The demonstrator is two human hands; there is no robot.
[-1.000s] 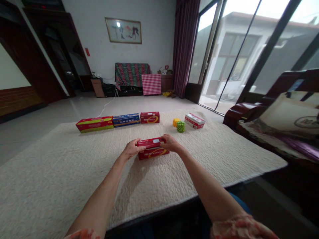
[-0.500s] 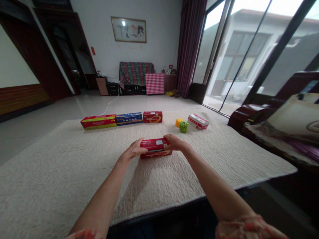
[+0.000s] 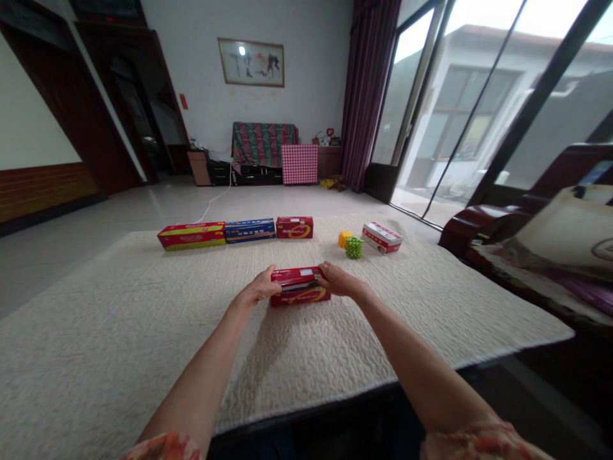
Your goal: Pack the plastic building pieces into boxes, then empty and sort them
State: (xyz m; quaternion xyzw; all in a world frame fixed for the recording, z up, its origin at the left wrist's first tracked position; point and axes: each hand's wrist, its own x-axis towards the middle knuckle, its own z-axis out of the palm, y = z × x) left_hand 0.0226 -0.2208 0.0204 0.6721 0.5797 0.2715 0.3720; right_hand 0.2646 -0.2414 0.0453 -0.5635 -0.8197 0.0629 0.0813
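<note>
A red cardboard box (image 3: pixel 301 296) with yellow markings stands on the cream quilted cover, in front of me. My left hand (image 3: pixel 262 285) grips its left end, thumb toward me and fingers behind. At the right end, my right hand (image 3: pixel 336 280) is closed over the top corner. Between the hands, the box's top carries a pale label, and a dark gap runs along its front upper edge. What lies inside the gap cannot be made out.
Behind stand a red-and-yellow box (image 3: pixel 192 236), a blue box (image 3: pixel 249 230) and another red box (image 3: pixel 294 228) in a row. To their right are a yellow block (image 3: pixel 344 239), a green knobbly cube (image 3: pixel 354 248) and a white-and-red box (image 3: pixel 382 237). The quilted cover (image 3: pixel 143 332) ends near me.
The top's front edge now sits slightly higher, so more of the box's front face shows. My right hand has shifted a little. The view has tilted slightly.
</note>
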